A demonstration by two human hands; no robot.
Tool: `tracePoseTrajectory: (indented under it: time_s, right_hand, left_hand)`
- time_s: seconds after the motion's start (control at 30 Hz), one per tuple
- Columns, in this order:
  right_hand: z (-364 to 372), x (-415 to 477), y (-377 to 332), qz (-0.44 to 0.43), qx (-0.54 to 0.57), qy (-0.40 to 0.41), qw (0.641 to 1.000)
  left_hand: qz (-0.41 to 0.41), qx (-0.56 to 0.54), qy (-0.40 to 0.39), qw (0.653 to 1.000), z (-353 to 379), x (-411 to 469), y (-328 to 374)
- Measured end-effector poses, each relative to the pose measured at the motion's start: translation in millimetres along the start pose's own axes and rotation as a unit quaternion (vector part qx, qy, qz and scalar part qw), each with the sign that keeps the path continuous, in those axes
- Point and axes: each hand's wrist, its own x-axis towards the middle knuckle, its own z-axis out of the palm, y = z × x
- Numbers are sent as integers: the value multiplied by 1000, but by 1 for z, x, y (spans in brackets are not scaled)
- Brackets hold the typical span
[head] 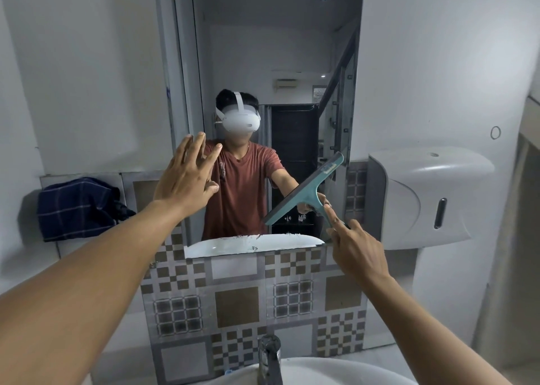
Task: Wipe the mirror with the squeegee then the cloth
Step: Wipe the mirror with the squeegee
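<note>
The mirror is hanging on the far wall above a band of patterned tiles, with a soap dispenser on the wall to its right. A dark checked cloth is lying bunched on the ledge to the left, well apart from both hands. The left hand is reaching to the glass's left edge, empty, fingers spread. The right hand is gripping the teal squeegee by its handle, index finger stretched along it, blade tilted against the mirror's lower right part
</note>
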Motion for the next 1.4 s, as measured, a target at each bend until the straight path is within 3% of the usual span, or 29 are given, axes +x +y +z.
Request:
tracePoseTrajectory:
  time_s: [0.37,0.6,0.87,1.07,1.4]
  right_hand:
    - [12,-30,-11,103,62,-57,991]
    - [29,-48,-33,123,123,-111,979]
    - [51,-67,-70,193,267,-134,934]
    - [47,-78,-108,238,396,-137,876]
    - [48,-80,-131,250,434,-116,858]
  left_hand:
    - [4,-11,7,1000,-4,-2,1]
    - [5,-12,7,1000,-6,-1,1]
    - [9,-19,6,1000,-8,-2,0]
    - [15,-27,11,999,-8,-3,-1]
    - [22,-13,22,999,-10,3,-12]
